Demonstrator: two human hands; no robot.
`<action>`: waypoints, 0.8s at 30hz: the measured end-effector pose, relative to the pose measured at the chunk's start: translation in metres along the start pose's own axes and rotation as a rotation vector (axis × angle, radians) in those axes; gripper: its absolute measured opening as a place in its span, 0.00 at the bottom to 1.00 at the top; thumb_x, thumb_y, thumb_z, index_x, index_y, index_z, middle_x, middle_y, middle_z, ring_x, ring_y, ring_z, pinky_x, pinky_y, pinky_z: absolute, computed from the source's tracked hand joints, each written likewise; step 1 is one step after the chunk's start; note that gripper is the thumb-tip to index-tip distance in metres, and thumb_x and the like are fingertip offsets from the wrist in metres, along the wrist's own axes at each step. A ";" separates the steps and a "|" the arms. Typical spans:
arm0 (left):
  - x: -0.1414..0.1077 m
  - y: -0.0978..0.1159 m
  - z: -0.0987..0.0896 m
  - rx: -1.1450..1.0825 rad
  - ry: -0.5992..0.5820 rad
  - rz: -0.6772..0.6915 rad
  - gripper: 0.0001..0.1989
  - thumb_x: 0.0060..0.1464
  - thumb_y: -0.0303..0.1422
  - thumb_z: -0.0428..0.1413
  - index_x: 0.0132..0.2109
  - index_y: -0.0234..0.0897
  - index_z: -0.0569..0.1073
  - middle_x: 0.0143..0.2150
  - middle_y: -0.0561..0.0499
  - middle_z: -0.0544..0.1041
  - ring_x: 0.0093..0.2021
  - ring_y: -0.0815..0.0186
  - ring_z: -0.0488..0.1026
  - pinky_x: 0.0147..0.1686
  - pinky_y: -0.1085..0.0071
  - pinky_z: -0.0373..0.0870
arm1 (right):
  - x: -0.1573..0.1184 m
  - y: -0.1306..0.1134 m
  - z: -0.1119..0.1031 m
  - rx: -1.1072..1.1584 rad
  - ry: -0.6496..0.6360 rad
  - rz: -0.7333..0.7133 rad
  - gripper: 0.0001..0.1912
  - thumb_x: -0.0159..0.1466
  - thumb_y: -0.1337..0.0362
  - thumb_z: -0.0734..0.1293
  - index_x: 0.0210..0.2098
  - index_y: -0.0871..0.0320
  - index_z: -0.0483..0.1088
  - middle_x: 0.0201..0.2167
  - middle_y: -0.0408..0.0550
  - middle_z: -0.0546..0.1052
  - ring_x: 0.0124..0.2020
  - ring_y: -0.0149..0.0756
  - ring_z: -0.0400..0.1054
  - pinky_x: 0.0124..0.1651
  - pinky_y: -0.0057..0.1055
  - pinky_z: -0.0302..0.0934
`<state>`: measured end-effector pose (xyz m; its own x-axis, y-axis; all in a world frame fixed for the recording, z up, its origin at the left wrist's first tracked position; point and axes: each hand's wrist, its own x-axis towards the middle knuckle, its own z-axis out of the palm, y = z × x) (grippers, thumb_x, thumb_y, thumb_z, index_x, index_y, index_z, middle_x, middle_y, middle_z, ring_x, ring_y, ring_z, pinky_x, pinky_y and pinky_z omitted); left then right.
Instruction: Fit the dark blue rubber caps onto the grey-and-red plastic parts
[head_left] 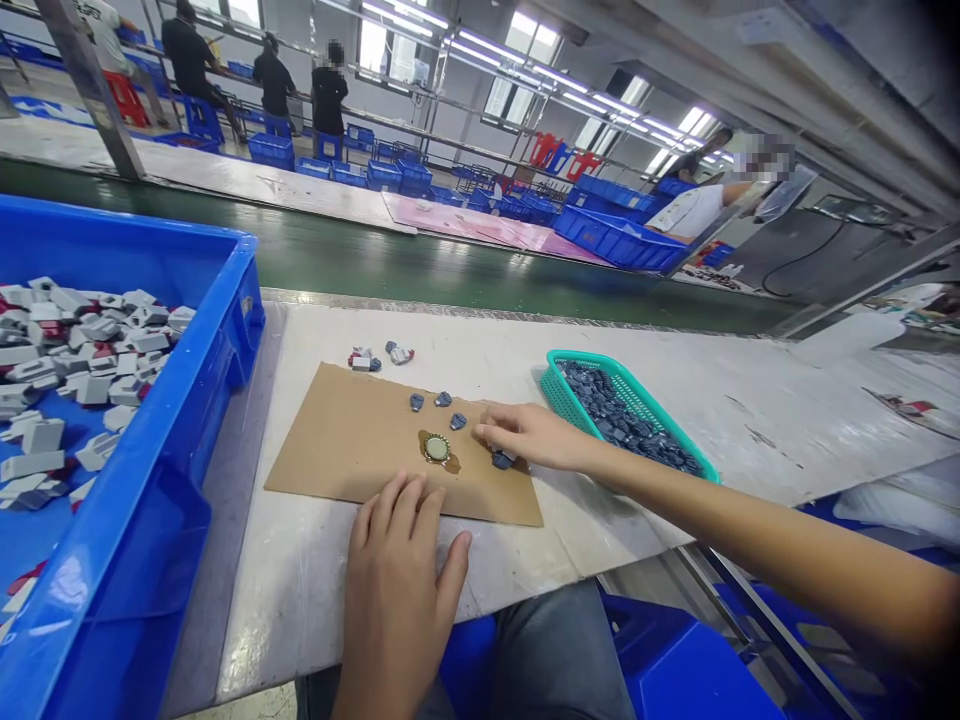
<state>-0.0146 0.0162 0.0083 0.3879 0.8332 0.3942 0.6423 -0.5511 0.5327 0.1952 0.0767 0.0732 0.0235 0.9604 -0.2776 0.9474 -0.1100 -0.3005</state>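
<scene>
My left hand (401, 560) lies palm down across the front edge of a brown cardboard sheet (345, 430), fingers stretched out, holding nothing. Over the sheet's right side, my right hand (525, 435) has its fingers bent and drawn together; what they hold, if anything, is hidden. A small dark blue plastic piece (502, 460) shows just under that hand. Left of it lie several more, among them one dark blue piece (457, 422). A round cap-like disc (436, 448) with a scalloped rim sits in a brown wet patch on the cardboard.
A green basket (559, 395) of dark blue pieces stands on the right. At left is a large blue crate (217, 290) of grey and dark red parts. Two small assembled pieces (365, 360) lie behind the cardboard. A green conveyor belt (375, 265) runs beyond; people work farther off.
</scene>
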 end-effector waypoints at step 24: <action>-0.001 -0.001 -0.001 -0.007 0.011 0.014 0.15 0.56 0.33 0.49 0.49 0.34 0.70 0.52 0.44 0.73 0.55 0.55 0.63 0.51 0.55 0.61 | -0.001 0.015 0.013 -0.091 0.159 0.015 0.22 0.63 0.53 0.53 0.22 0.59 0.66 0.23 0.47 0.72 0.25 0.36 0.63 0.27 0.29 0.47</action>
<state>-0.0160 0.0160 0.0080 0.3896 0.8250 0.4094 0.6325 -0.5628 0.5322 0.2056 0.0708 0.0569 0.0815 0.9880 -0.1313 0.9714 -0.1082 -0.2114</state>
